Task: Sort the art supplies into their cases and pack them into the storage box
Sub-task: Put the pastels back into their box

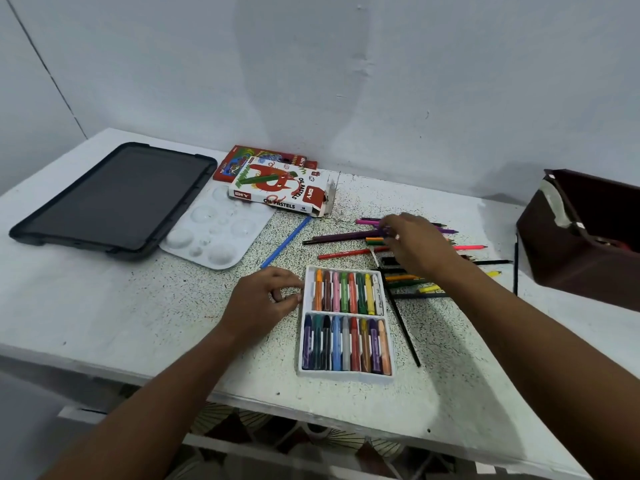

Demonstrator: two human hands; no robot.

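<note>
Nearest me sits the white plastic pastel tray [345, 375], two rows of waxy paper-wrapped sticks on the speckled tabletop [173, 306]. My left hand [263, 303] rests at its nine o'clock edge, grip loosely curled, fingertips touching the rim. At one o'clock my right hand [415, 244] reaches over the scattered slim pencils [346, 236]; I cannot tell whether its grip pinches one. The glossy cardboard oil pastels box [282, 190] lies at twelve o'clock, and the dark brown storage box [585, 244] at three o'clock.
</note>
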